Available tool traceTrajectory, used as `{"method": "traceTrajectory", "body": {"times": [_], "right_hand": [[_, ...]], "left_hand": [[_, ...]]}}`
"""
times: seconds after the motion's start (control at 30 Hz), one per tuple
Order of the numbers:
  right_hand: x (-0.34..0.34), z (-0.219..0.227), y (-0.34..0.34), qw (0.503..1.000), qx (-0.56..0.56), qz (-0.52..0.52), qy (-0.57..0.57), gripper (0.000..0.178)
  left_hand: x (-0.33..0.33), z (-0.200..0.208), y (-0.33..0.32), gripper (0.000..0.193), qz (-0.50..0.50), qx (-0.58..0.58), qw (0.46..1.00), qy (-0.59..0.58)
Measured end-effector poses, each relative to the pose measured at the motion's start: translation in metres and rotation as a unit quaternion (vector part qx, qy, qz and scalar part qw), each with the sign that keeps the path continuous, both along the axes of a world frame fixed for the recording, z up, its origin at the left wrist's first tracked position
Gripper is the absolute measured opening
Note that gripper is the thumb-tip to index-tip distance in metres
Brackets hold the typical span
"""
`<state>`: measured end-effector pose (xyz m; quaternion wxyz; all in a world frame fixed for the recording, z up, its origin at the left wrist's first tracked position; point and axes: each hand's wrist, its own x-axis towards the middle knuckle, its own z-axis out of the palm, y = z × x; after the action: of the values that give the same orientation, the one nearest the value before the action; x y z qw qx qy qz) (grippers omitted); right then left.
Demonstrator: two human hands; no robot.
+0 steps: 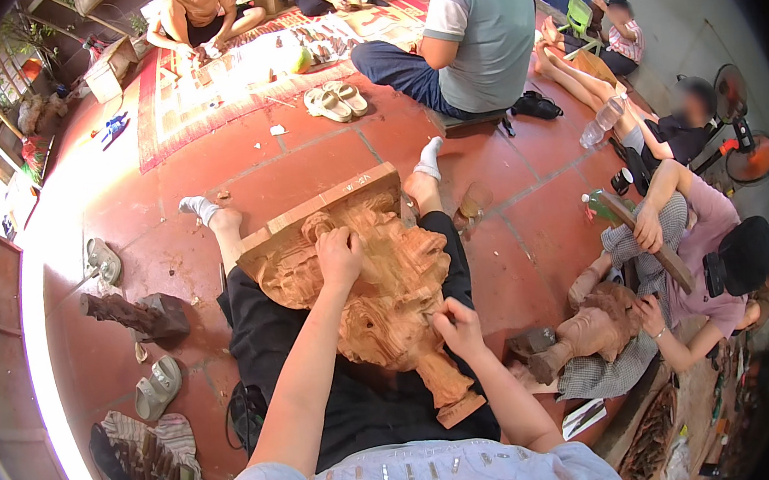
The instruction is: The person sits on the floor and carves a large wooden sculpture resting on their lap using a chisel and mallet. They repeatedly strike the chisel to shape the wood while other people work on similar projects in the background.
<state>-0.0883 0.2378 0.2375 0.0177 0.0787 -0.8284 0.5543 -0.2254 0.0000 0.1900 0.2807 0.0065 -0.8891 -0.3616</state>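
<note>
A large reddish-brown wood carving (388, 281) with deeply cut, rounded forms and a flat plank-like base (322, 211) lies across my lap, its base pointing away from me. A narrow foot-like end (459, 409) points toward my right thigh. My left hand (340, 255) is closed, with its curled fingers gripping a raised part of the carving near the base. On the carving's right side, my right hand (459, 327) is closed with its fingertips pressed together against the wood. Whatever those fingers hold, if anything, is hidden.
Right beside me, a person in pink (704, 246) works on another carving (597, 331) with a wooden bar (649, 242). A dark wood piece (137, 315), sandals (158, 388) and a roll of tools (152, 466) lie left. Ahead, several people sit around a red mat (197, 115).
</note>
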Motion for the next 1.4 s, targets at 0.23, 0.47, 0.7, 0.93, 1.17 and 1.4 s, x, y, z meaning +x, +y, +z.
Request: {"method": "traceTrajectory", "body": {"times": [0.23,0.47,0.7,0.93,1.17,1.4], "right_hand": [[0.015,0.009,0.007,0.999,0.028,-0.001,-0.036,0.010],[0.008,-0.005,0.000,1.000,0.003,-0.014,0.025,0.013],[0.010,-0.017,0.016,0.996,-0.057,-0.027,-0.063,0.008],[0.013,-0.017,0.004,0.997,0.078,-0.003,-0.014,0.014],[0.002,-0.017,0.011,0.994,-0.078,0.004,-0.072,0.015],[0.022,-0.028,0.018,1.000,0.008,-0.019,-0.013,0.014]], "left_hand": [[0.002,0.004,-0.001,0.014,0.007,0.005,1.000,0.000],[-0.002,0.001,-0.001,0.014,0.005,0.009,1.000,0.013],[0.000,-0.005,-0.005,0.012,0.017,0.011,1.000,0.011],[0.003,-0.003,-0.005,0.013,0.015,0.012,1.000,0.000],[0.011,0.002,-0.008,0.015,0.006,0.042,0.999,-0.015],[0.006,0.001,0.003,0.013,0.012,0.026,1.000,0.006]]}}
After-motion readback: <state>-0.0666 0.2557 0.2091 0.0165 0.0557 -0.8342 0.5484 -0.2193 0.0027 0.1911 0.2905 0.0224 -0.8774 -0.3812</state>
